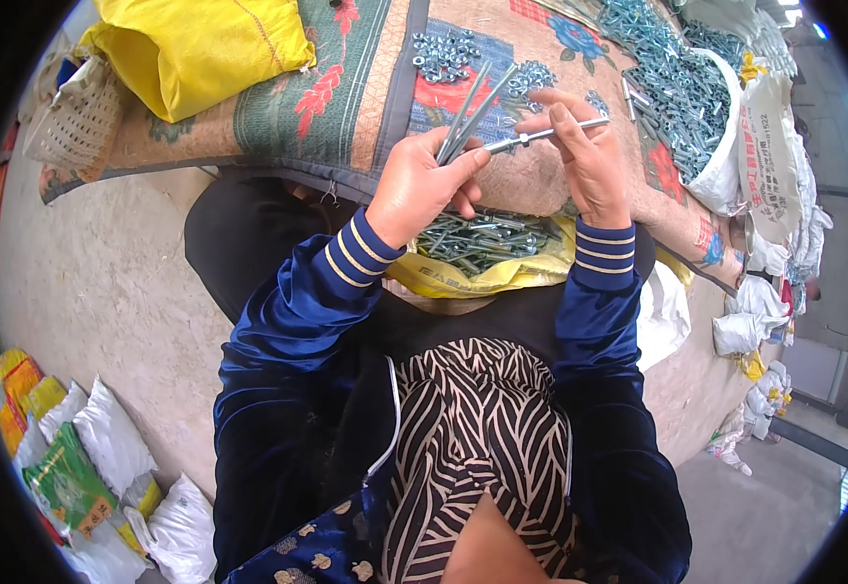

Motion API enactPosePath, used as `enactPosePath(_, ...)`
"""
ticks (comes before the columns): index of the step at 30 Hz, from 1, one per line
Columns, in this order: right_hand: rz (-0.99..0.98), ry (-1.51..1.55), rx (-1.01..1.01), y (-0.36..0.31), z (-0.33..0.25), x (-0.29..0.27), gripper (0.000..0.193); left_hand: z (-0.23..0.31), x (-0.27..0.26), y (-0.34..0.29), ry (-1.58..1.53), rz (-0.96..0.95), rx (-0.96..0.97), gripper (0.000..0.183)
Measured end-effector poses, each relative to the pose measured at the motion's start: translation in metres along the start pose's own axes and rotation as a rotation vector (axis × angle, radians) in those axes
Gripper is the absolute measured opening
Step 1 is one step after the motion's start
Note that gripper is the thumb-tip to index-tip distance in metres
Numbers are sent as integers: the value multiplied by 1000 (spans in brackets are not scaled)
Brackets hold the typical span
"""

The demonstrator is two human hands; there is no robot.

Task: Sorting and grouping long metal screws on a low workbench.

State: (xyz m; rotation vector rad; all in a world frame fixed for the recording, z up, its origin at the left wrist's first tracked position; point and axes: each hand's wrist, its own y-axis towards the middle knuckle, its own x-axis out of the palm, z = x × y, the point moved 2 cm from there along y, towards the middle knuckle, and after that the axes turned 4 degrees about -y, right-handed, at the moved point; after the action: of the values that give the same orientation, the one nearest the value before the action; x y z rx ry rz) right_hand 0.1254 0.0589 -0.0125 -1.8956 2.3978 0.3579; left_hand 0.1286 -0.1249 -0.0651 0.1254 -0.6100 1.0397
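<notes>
My left hand [419,185] is closed around several long thin metal bolts [490,97] whose ends stick up past the fingers. Between its thumb and finger it also pinches one long bolt [545,133] that points right. A small nut [524,140] sits partway along this bolt. My right hand [591,161] has its fingers curled about the bolt's far end, some slightly blurred. Below the hands, a yellow sack [502,283] lies open, full of long bolts [482,238].
On the patterned quilt [351,117] lie a pile of nuts [443,55] and a pile of small washer-like pieces [533,76]. A white sack [725,127] overflows with bolts at the right. A yellow bag [205,49] and a woven basket [73,127] are at the far left.
</notes>
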Motion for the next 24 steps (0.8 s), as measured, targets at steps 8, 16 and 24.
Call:
enactPosePath(8,-9,82,-20,-2,4,3,37,2,0,-2,45,40,17,22)
enactPosePath(16,-151,-92,175,-2,8,-6,33,0,-1,-2,123,40,71,21)
enactPosePath(24,-250,0,70,-13,13,2,30,2,1,-2,319,62,160,18)
